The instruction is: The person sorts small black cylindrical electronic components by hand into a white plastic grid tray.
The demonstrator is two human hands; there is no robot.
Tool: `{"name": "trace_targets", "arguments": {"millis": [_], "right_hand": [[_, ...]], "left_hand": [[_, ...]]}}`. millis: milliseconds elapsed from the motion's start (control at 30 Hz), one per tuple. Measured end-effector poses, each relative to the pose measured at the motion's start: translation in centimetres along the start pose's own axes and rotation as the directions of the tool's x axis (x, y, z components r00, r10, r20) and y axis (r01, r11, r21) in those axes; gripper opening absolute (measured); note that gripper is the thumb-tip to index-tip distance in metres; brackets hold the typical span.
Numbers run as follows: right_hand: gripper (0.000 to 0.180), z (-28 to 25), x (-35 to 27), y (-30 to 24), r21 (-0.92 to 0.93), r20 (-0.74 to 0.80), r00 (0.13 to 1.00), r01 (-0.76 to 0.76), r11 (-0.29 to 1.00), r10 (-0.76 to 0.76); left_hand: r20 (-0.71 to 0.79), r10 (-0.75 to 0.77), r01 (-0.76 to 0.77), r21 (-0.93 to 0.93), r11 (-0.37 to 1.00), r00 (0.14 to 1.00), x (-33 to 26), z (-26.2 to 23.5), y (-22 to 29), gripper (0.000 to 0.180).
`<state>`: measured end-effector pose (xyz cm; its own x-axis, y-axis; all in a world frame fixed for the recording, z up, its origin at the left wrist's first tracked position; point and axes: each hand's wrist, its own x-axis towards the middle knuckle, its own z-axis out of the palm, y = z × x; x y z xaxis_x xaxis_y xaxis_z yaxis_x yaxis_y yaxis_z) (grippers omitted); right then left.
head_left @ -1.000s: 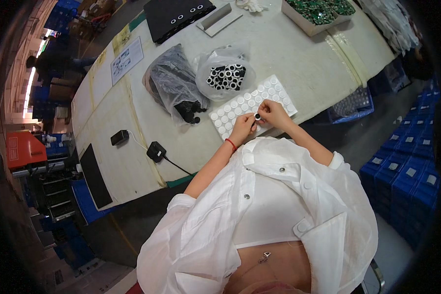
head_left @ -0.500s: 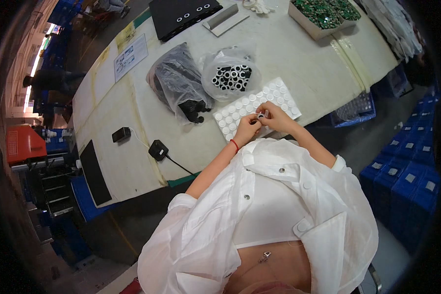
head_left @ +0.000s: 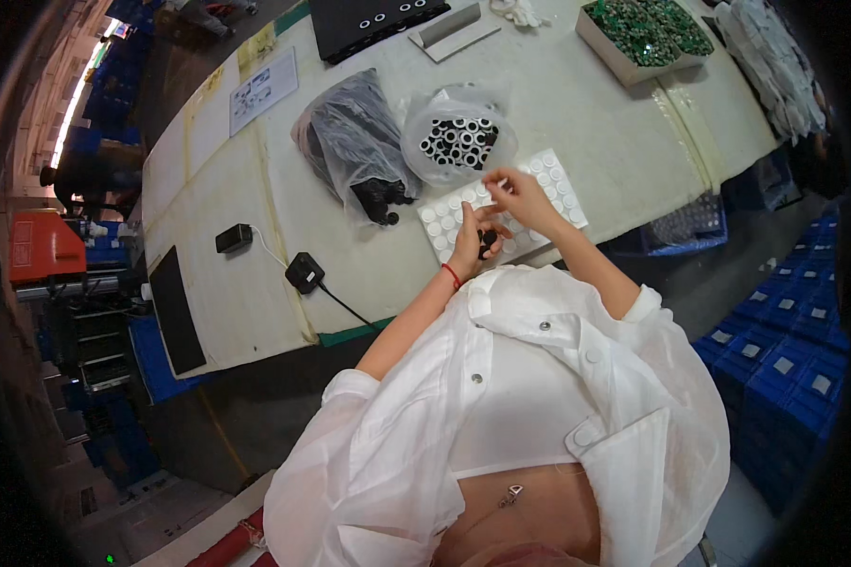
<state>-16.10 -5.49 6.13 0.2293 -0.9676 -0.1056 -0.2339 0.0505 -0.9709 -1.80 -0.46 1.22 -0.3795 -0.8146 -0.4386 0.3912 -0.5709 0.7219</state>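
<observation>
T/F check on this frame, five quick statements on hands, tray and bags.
1. The left hand holds a small black part over the white tray. True.
2. The right hand rests on the box of green parts. False: it is over the white tray, near the left hand; the box sits at the far end of the table.
3. The clear bag beyond the tray holds black-and-white rings. True.
4. The dark bag lies to the right of the clear bag. False: it lies to its left.
5. A red band is on the left wrist. True.
</observation>
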Motion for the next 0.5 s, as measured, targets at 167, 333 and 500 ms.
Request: {"name": "trace_targets", "arguments": {"millis": [167,333,500], "right_hand": [[0.022,0.2,-3.0,2.0,0.06,0.396,0.918,0.007,0.998,-0.03],[0.026,0.9,-3.8,2.0,-0.107,0.269,0.946,0.218,0.97,-0.183],[0.025,0.5,-3.8,1.6,-0.233,0.262,0.915,0.369,0.9,-0.307]], "left_hand": [[0.031,-0.006,0.006,-0.017,1.0,0.999,0.3,-0.1,0.0,0.08],[-0.04,-0.023,0.026,0.076,0.997,0.999,0.3,0.4,0.0,0.076],[0.004,-0.089,0.087,0.151,0.985,0.996,0.5,-0.1,-0.2,0.065]]}}
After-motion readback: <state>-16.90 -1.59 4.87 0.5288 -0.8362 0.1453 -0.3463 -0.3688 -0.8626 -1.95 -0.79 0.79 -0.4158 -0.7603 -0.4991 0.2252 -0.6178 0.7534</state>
